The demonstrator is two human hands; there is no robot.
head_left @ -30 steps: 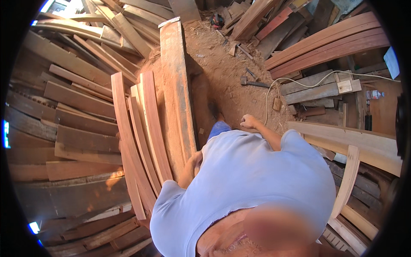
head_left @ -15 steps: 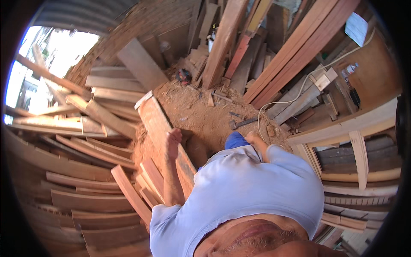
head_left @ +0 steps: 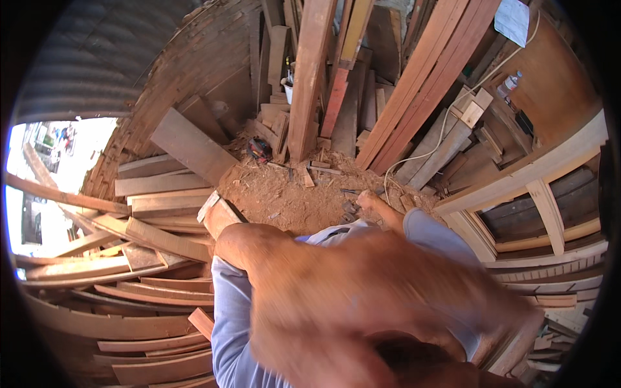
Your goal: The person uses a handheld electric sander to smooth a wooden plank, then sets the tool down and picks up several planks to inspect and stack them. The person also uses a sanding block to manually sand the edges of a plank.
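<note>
My left arm is bent and raised close in front of the camera. The forearm and my left hand (head_left: 414,278) form one large blurred shape over my chest, and the fingers cannot be made out. My right hand (head_left: 367,199) reaches down over the sawdust with its fingers curled. Dark metal-and-wood hand tools (head_left: 350,208) lie right beside its fingertips; whether it grips one is unclear. Ahead of my left elbow, the end of a thick wooden plank (head_left: 220,215) shows, its rest hidden behind the arm.
Stacked boards (head_left: 155,304) fill the left side. Tall reddish beams (head_left: 420,84) lean at the back. A red-and-black power tool (head_left: 259,149) sits on the sawdust floor (head_left: 291,187). A pale cord (head_left: 446,123) runs down at the right, near a wooden frame (head_left: 546,213).
My left hand has left the plank and come up close to the camera, smeared by motion. My right hand has moved from my lap to beside the tools. The view has tilted upward.
</note>
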